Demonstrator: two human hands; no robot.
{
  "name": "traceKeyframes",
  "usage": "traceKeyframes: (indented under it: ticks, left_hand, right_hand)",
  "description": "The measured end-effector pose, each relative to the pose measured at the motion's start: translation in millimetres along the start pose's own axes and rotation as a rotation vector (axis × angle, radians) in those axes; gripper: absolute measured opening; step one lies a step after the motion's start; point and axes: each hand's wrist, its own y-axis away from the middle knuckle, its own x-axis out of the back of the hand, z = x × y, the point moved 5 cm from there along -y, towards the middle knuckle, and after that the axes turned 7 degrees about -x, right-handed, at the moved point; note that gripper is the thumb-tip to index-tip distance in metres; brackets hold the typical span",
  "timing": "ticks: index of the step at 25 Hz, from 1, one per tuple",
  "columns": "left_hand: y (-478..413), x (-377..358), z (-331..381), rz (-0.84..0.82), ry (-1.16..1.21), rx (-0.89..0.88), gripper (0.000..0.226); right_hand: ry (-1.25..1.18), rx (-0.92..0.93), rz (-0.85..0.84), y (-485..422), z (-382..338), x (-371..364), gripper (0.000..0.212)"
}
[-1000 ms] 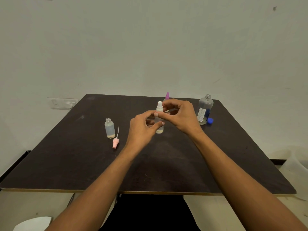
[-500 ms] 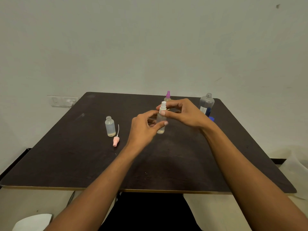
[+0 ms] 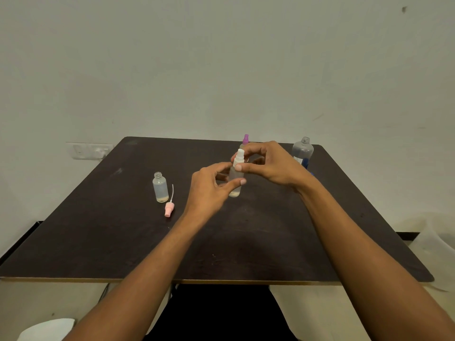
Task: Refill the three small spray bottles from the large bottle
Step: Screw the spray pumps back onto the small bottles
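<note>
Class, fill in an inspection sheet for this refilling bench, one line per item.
Surface: dark table, scuffed.
Job's things: open small bottle beside its loose pink sprayer; white-capped bottle upright; purple-capped bottle behind it; large bottle uncapped, far right.
Clutter: nothing seen.
Hands: left hand grips the white-capped bottle's body; right hand pinches its cap.
Cables: possible thin cord under the table.
Surroundings: wall socket, plain wall.

We see everything through one wide-angle camera worn on the head, facing forward and down over the dark table (image 3: 98, 242) toward the pale wall (image 3: 221, 70). It sits close above the near table edge, and the far edge seems to meet the wall.
</note>
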Motion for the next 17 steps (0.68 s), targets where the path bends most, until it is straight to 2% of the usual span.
traceKeyframes:
  ticks: [5,9,11,14,17]
  left_hand:
    - [3.3,-0.7,3.5,0.018,0.013,-0.022,0.042]
    - [1.0,0.5,5.1,0.02,0.008,-0.015,0.045]
    - [0.7,1.2,5.9,0.023,0.008,-0.02,0.048]
    - [1.9,1.5,6.2,0.031,0.023,-0.021,0.048]
    - [2.0,2.9,6.8,0.04,0.022,-0.014,0.043]
  right_hand:
    - [0.101,0.005,0.176,3.3,-7.8,-4.6,0.039]
    - [0.005,0.029,-0.003,5.6,-9.1,1.6,0.035]
    - [0.043,0.053,-0.031,5.5,-10.2,4.4,0.031]
    - [0.152,0.052,0.05,3.6,-11.9,2.6,0.032]
    - [0.114,0.008,0.223,3.2,-10.3,-2.6,0.042]
